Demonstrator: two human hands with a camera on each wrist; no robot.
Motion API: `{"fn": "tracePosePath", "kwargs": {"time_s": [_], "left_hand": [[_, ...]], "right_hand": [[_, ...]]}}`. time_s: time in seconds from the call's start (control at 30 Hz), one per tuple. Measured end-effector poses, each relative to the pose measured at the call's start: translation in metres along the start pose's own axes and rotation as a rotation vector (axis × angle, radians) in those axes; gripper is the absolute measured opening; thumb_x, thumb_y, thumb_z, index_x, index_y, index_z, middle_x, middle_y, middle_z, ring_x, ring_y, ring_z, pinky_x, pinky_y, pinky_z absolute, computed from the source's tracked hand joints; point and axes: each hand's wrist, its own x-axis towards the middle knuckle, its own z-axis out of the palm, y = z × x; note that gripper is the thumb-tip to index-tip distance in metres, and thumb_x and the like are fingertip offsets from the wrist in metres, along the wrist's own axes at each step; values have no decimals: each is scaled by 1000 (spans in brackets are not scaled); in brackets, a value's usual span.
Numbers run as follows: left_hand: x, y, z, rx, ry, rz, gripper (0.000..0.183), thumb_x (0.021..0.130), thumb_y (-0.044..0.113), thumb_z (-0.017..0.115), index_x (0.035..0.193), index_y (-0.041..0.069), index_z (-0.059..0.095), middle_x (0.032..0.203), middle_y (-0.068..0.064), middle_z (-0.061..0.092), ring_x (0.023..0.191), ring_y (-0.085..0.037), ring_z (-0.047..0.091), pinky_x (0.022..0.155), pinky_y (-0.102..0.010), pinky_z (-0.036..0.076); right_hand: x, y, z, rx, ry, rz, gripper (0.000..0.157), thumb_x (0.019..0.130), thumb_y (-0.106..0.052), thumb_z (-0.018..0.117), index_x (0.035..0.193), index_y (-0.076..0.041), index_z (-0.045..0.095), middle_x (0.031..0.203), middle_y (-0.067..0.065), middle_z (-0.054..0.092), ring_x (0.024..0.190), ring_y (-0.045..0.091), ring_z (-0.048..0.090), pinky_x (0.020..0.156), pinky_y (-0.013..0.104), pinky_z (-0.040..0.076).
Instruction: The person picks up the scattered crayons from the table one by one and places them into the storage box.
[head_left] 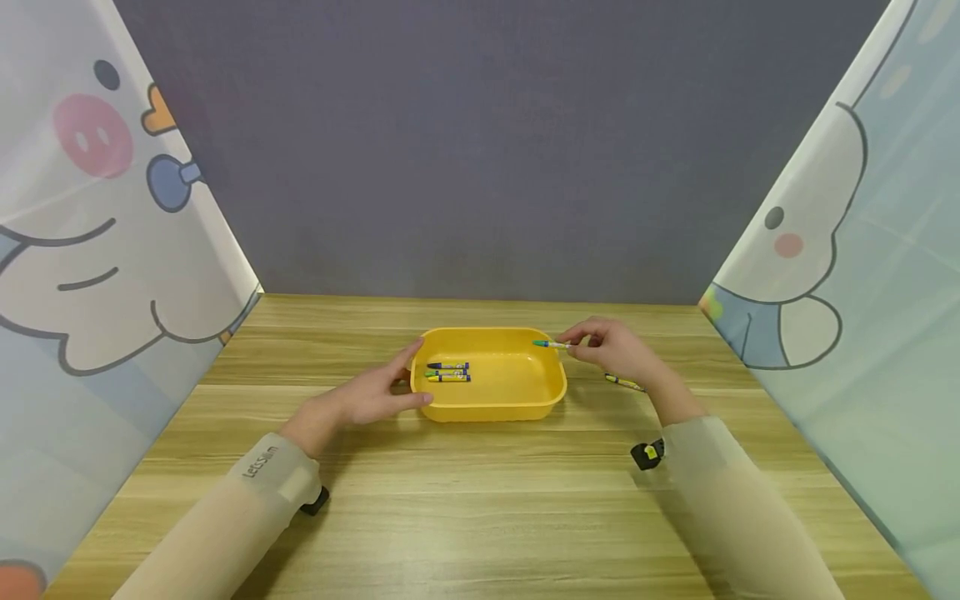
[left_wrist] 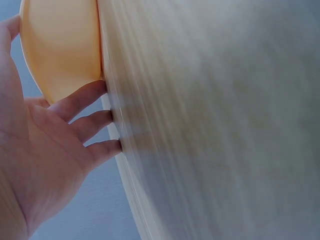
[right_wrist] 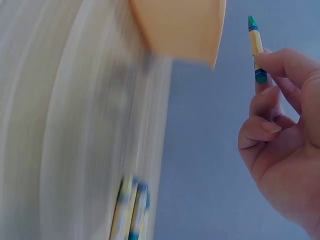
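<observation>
At the left end of a yellow plastic basin [head_left: 495, 412], my left hand [head_left: 375, 392] spreads its fingers along the side, thumb on the near rim. The left wrist view shows those fingers [left_wrist: 75, 102] fairly straight against the basin wall [left_wrist: 62, 45]. My right hand [head_left: 611, 346] pinches a green crayon [head_left: 551, 344] between thumb and forefinger, its tip over the basin's right rim. The right wrist view shows the green crayon [right_wrist: 257, 50] clear of the basin. Inside the basin lie a dark crayon [head_left: 447, 366], a green-tipped crayon [head_left: 431, 374] and a yellow crayon [head_left: 450, 379], side by side.
More crayons [head_left: 625, 382] lie on the wooden table [head_left: 480, 500] beneath my right wrist; the right wrist view shows crayons [right_wrist: 129, 205] lying close together. A dark grey panel [head_left: 480, 150] stands behind the table, with printed cloth walls [head_left: 810, 250] on either side.
</observation>
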Motion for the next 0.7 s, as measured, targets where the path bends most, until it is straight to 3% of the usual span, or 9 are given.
{"fn": "tracePosePath", "kwargs": {"time_s": [0.33,0.7], "left_hand": [[0,2,-1,-18,-4,-5,111,101,72,65,179,29,0,157,-19,62,147,-42,58,126,-66,39],[1,-1,-1,-5,2,13,107,103,70,62,179,27,1,157,-19,63,147,-45,57,125,-69,40]], "right_hand": [[32,-41,55,89,-82,-61,21,106,-20,73,125,-20,83,116,5,72,73,20,51,65,31,45],[63,-65,111,107,-144,-67,21,105,-21,74,123,-22,84,112,-2,76,80,15,57,75,31,50]]}}
